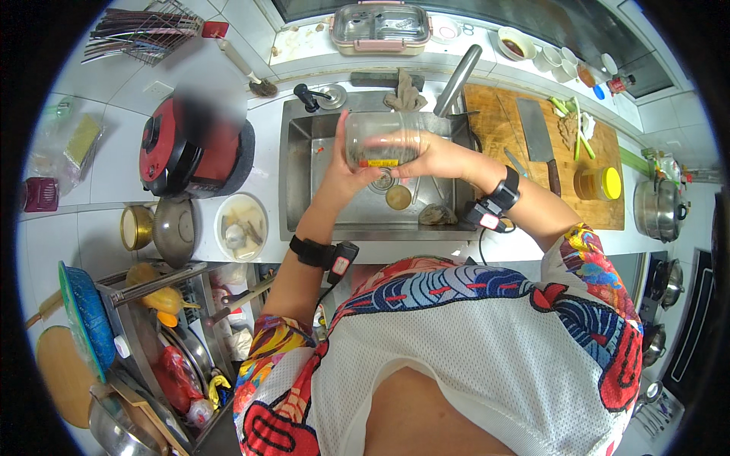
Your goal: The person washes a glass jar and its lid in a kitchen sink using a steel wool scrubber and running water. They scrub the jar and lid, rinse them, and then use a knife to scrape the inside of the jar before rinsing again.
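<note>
A clear jar (379,128) lies on its side in the air above the steel sink (302,188), with a yellow and red label on its near side. My left hand (342,176) grips its left end, thumb below and fingers up along the side. My right hand (442,157) is at the jar's right end. Its fingers show blurred through the clear wall; I cannot tell whether they are inside or behind it. Below, in the sink, are the drain strainer (383,181), a round yellowish lid (398,197) and a crumpled, dull-coloured lump (438,215).
Right of the sink, a wooden cutting board (490,142) bears a cleaver (536,131), a small knife (515,161), green stalks (583,134) and a yellow-lidded jar (597,183). The faucet (459,80) rises behind. Leftward are a white bowl (240,227) and a red cooker (194,154).
</note>
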The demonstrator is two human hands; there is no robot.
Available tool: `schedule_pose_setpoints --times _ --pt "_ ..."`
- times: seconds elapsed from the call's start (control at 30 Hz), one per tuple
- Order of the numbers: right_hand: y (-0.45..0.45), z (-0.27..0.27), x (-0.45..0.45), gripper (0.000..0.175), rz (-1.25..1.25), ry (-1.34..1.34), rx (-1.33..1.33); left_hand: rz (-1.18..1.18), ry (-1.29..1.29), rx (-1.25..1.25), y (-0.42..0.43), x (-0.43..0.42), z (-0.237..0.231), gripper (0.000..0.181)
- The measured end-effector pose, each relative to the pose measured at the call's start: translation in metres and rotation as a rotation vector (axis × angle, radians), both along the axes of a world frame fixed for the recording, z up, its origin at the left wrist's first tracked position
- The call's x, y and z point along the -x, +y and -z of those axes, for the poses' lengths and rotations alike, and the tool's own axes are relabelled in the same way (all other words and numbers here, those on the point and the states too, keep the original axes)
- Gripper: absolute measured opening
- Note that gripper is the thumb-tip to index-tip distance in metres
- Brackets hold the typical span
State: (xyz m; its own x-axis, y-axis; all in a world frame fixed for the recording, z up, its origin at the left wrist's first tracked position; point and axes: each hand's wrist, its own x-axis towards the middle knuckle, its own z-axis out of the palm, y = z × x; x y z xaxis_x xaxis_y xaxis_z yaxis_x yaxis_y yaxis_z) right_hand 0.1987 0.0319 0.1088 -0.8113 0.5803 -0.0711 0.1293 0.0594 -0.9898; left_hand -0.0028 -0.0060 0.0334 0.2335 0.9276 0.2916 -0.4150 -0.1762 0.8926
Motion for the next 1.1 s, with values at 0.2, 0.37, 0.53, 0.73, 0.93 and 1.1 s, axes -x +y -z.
schedule_pose_setpoints --times 0.2,0.37,0.53,0.73,0.93,1.1 --pt "0.000 0.025 0.007 0.048 -0.052 -0.446 -1.049 0.066 -0.190 0.540 0.000 -0.004 -0.017 0.086" --pt "-0.013 0.030 -0.002 0.059 0.088 0.138 0.545 -0.103 0.158 0.047 0.003 -0.003 -0.023 0.082" --pt "0.001 0.027 -0.006 0.050 0.019 0.606 1.104 -0.128 0.157 -0.008 0.005 0.003 -0.026 0.079" --pt "0.007 0.008 -0.015 0.052 0.109 0.413 0.879 -0.181 -0.019 0.401 0.000 0.005 -0.024 0.073" --pt "0.010 -0.007 -0.017 0.054 0.169 0.288 0.658 -0.145 -0.105 0.536 0.005 0.014 -0.013 0.063" --pt "0.013 -0.009 -0.019 0.052 0.211 0.243 0.584 -0.072 -0.175 0.681 0.005 0.021 0.001 0.068"
